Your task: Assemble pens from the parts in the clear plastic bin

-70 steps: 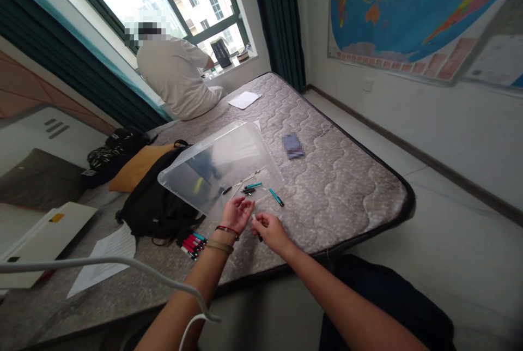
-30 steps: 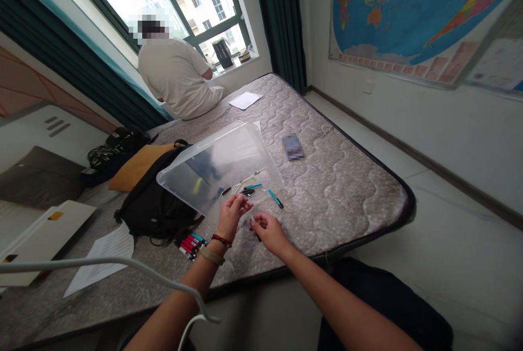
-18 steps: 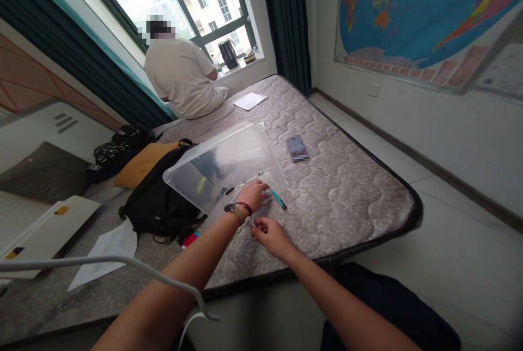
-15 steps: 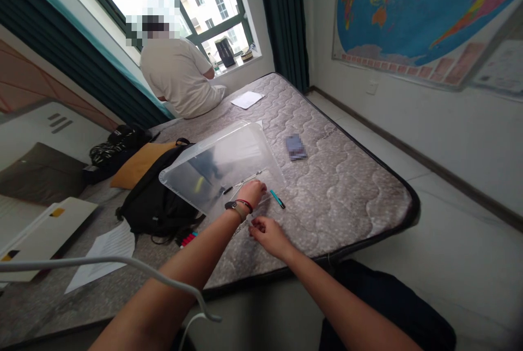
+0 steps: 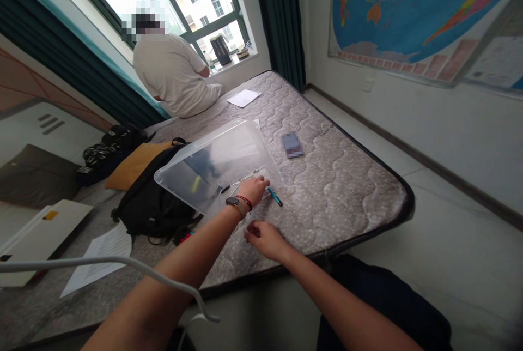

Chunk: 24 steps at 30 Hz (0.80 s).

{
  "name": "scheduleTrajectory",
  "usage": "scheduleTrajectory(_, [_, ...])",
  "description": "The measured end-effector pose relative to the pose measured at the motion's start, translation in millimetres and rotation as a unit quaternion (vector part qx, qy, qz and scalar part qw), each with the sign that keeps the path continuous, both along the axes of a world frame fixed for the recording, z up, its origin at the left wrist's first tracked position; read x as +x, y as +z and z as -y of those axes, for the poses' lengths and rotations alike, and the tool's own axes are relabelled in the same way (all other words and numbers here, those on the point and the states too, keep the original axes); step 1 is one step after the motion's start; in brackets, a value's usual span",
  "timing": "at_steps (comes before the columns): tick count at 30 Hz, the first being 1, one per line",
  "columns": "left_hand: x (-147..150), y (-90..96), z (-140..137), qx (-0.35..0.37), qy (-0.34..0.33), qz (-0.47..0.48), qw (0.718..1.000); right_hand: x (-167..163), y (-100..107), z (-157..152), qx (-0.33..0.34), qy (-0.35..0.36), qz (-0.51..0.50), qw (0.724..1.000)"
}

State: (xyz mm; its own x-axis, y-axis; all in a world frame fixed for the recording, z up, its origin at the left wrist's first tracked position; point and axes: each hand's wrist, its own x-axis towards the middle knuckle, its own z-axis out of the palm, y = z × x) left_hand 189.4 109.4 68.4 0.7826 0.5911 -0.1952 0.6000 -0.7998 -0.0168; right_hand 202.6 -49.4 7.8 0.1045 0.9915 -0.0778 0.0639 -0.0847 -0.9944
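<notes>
My left hand (image 5: 254, 191), wearing a watch and red cords at the wrist, reaches over the mattress with its fingers closed at the upper end of a teal and dark pen (image 5: 275, 197). The pen's lower end points towards the mattress edge. Nearer to me, my right hand (image 5: 265, 237) hovers by the bed's near side, fingers loosely curled, with a gap between thumb and forefinger and nothing visible in them. Beyond my left hand lies a translucent plastic box (image 5: 220, 157), tilted on its side. A short black pen-like item (image 5: 224, 189) is beside my left hand.
A black backpack (image 5: 143, 204), a yellow cushion (image 5: 133, 165) and a printed sheet (image 5: 102, 253) lie left. A pixelated flat object (image 5: 293, 145) and white papers (image 5: 244, 98) rest farther on. A person (image 5: 171, 73) sits by the window. A grey cable (image 5: 122, 260) crosses the foreground.
My left hand's fingers have stretched out to the right, to the pen's upper end. The gap in my right hand's fingers has widened slightly. The whole view has shifted a little.
</notes>
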Motion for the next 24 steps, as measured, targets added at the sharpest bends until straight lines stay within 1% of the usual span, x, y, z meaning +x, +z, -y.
scheduleTrajectory(9, [3.4,-2.1,-6.1,-0.024,0.037,0.018,0.999,1.1,3.1,0.1,-0.01,0.005,0.016,1.0])
scheduleTrajectory(18, [-17.1,-4.1,-14.1,-0.057,0.097,0.057,0.992,-3.7,5.1,-4.5,-0.011,0.017,0.024,1.0])
scheduleTrajectory(24, [-24.1,-5.4,-15.2,-0.103,0.142,0.121,0.977,2.7,10.9,0.5,-0.016,0.008,0.013,1.0])
